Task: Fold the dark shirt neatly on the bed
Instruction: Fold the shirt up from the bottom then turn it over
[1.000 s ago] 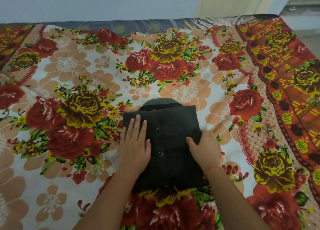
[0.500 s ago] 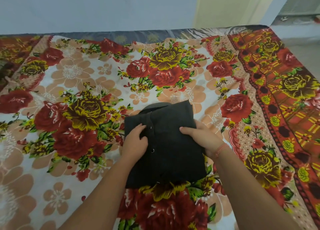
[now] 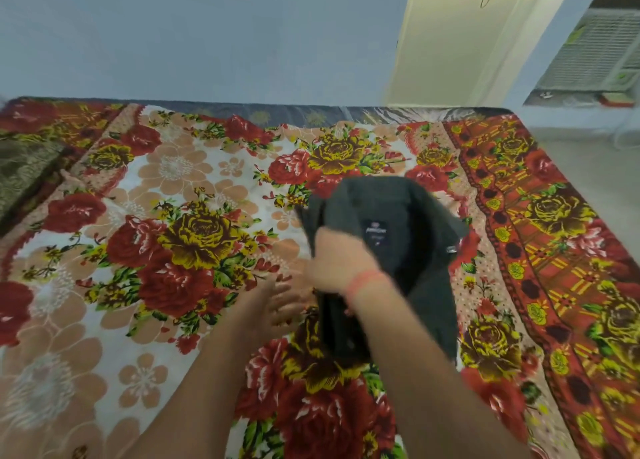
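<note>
The dark shirt point(image 3: 398, 209), a folded bundle with its neck label facing up, is over the floral sheet of the bed point(image 3: 173, 237). The right hand point(image 3: 337, 261) grips the shirt's left edge, fingers curled into the cloth. Just left of the shirt, the left hand point(image 3: 278, 303) holds nothing, its fingers straight and spread low over the sheet, though blurred.

One dark shirt point(image 3: 398, 206), two hands point(image 3: 341, 261) point(image 3: 273, 303), apparently one bedsheet point(image 3: 104, 320).

Over the bed point(image 3: 104, 320), the shirt point(image 3: 391, 213) sits toward 3 o'clock of the middle. The right hand point(image 3: 336, 261) is at its 9 o'clock edge and the left hand point(image 3: 277, 301) on the bed at its 8 o'clock.
</note>
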